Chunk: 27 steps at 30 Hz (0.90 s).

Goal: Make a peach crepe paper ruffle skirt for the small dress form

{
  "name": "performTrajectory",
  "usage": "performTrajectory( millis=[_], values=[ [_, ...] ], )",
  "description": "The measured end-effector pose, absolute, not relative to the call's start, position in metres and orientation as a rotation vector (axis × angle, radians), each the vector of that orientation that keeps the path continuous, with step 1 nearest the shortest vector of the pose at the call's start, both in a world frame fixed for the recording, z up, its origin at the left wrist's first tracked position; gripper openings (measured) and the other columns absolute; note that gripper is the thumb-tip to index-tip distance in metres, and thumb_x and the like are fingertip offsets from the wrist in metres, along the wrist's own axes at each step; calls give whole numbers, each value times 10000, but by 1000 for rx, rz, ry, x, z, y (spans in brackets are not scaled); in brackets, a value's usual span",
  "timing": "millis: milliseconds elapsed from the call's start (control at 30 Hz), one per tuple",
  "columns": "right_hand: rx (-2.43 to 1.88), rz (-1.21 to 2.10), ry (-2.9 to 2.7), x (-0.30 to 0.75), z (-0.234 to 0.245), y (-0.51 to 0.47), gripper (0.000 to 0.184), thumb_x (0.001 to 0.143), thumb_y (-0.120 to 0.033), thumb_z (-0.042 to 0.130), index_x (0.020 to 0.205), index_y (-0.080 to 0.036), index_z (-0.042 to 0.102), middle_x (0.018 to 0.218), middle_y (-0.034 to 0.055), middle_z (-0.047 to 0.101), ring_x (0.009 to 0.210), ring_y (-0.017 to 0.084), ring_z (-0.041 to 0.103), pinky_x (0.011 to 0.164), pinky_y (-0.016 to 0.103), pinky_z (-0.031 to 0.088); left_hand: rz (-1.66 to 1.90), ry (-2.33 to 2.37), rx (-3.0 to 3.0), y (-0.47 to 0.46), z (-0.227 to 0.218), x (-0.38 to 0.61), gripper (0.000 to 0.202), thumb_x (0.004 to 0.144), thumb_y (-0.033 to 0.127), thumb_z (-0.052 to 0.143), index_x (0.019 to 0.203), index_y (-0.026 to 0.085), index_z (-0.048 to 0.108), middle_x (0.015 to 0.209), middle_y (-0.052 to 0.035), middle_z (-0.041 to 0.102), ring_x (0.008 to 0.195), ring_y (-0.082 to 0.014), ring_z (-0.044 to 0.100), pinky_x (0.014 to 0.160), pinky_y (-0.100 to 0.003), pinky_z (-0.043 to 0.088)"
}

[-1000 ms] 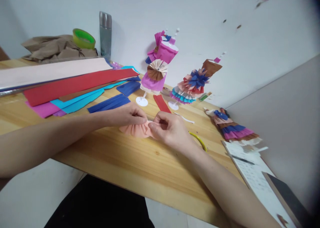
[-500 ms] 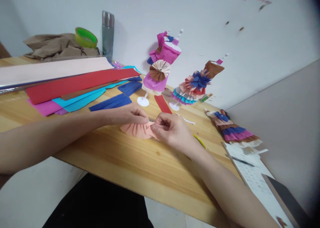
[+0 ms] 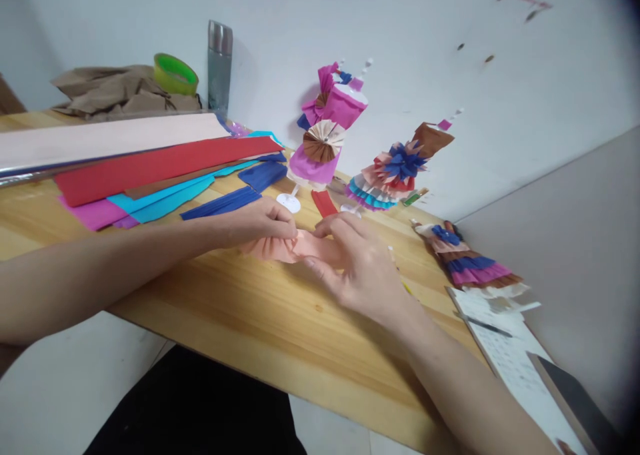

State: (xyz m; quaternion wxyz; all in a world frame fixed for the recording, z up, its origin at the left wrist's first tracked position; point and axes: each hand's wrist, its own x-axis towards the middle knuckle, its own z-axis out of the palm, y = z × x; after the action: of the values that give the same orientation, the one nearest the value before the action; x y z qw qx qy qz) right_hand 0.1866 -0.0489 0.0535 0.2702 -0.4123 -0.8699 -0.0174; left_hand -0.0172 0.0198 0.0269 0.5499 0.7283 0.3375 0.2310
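Note:
My left hand (image 3: 273,218) pinches a peach crepe paper strip (image 3: 316,245) between thumb and fingertips. Gathered pleats fan out below and left of that pinch, while the stretch to the right lies flatter. My right hand (image 3: 353,258) holds this flatter stretch, fingers along its upper edge and thumb by its lower edge; its palm hides the strip's right end. Just beyond my hands lies a short red paper strip (image 3: 325,203). Dark blue paper strips (image 3: 220,203) lie past my left wrist. A small yellow thing (image 3: 407,287) shows partly behind my right wrist.
Two paper-dressed stands, one magenta (image 3: 315,165) and one ruffled (image 3: 380,185), stand at the back. Crepe sheets, the top one red (image 3: 170,165), lie left. A flask (image 3: 220,68) and a green tape roll (image 3: 175,74) stand behind. A paper dress (image 3: 465,258) and notebook (image 3: 505,335) lie right.
My right hand has opened from a close pinch to a wider hold farther along the strip, baring a flat stretch. My left hand still pinches the pleats. The view has shifted slightly.

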Motion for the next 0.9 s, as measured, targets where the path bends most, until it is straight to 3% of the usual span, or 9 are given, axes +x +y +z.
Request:
performTrajectory(
  millis=[133, 233, 333, 500, 600, 733, 900],
  values=[
    [-983, -281, -2406, 184, 51, -51, 320, 843, -406, 613, 1036, -154, 570, 1135, 182, 612, 1041, 325, 568, 851, 474, 466, 576, 780, 1706, 21, 25, -18, 195, 748, 283, 597, 604, 152, 607, 543, 22, 489, 503, -97, 441, 434, -210, 292],
    [-926, -437, -2450, 183, 46, -49, 173, 863, -270, 593, 1006, -172, 597, 1211, 173, 590, 1104, 324, 547, 868, 479, 457, 554, 785, 1689, 20, 24, -18, 195, 748, 298, 600, 616, 155, 604, 529, 29, 468, 495, -98, 429, 444, -220, 288],
    [-786, -576, -2414, 183, 38, -47, 110, 881, -115, 539, 906, -184, 620, 1121, 132, 641, 1043, 275, 572, 821, 417, 454, 538, 800, 1691, 19, 26, -17, 219, 738, 310, 599, 586, 156, 563, 526, 33, 435, 502, -97, 408, 451, -226, 272],
    [-588, -738, -2407, 186, 33, -46, 145, 892, -78, 546, 878, -183, 645, 875, 75, 688, 792, 190, 595, 661, 333, 421, 517, 859, 1706, 17, 31, -15, 226, 723, 281, 572, 542, 161, 505, 510, 26, 413, 505, -102, 388, 454, -239, 228],
    [-443, -819, -2445, 188, 31, -44, 193, 904, -62, 503, 889, -190, 646, 855, 61, 696, 762, 178, 595, 617, 319, 428, 545, 848, 1769, 17, 32, -15, 254, 713, 268, 556, 514, 170, 431, 505, 40, 337, 512, -94, 335, 472, -247, 189],
    [-290, -671, -2364, 190, 27, -38, 128, 885, -112, 521, 936, -174, 621, 899, 88, 677, 817, 206, 602, 631, 334, 475, 560, 815, 1782, 16, 33, -14, 268, 707, 296, 532, 511, 176, 394, 521, 49, 300, 517, -88, 299, 484, -247, 179],
    [-795, -149, -1995, 194, 25, -26, 98, 904, -230, 499, 939, -183, 577, 875, 76, 594, 824, 211, 575, 714, 375, 475, 631, 814, 1862, 19, 32, -16, 218, 724, 295, 521, 554, 159, 509, 553, 41, 371, 552, -94, 358, 497, -231, 229]
  ],
)
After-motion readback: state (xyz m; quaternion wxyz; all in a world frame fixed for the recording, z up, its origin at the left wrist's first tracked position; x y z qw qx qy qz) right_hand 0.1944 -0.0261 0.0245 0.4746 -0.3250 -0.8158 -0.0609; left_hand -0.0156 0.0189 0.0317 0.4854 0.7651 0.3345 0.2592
